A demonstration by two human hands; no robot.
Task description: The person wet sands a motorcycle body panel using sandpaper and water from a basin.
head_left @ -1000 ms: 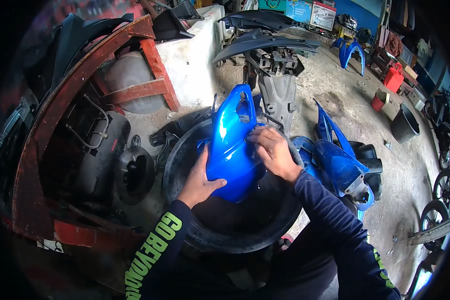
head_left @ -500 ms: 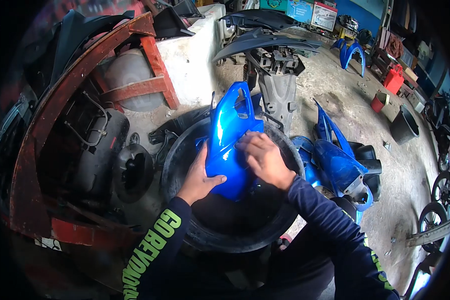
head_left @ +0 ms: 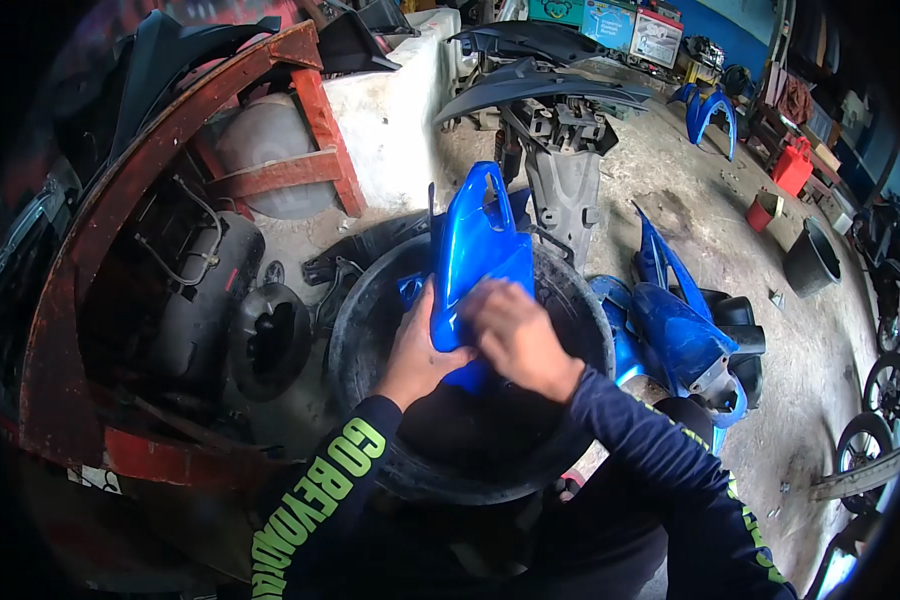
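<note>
Blue panel (head_left: 460, 235) is held upright over black tub (head_left: 460, 490), long axis near vert. w/ top leaned slightly R; slotted end is pointed up, other end down in tub. Lower L edge is clamped by L hand (head_left: 415, 350), thumb across front. R hand (head_left: 520, 335) is held at front face, fingers bent, blurred; exact contact can't be told. Panel is set btwn the 2 hands, top well above both. Open room is left inside tub's R rim. Farther R, blue parts (head_left: 680, 335) are piled; beyond, bare floor (head_left: 660, 200) is seen.
</note>
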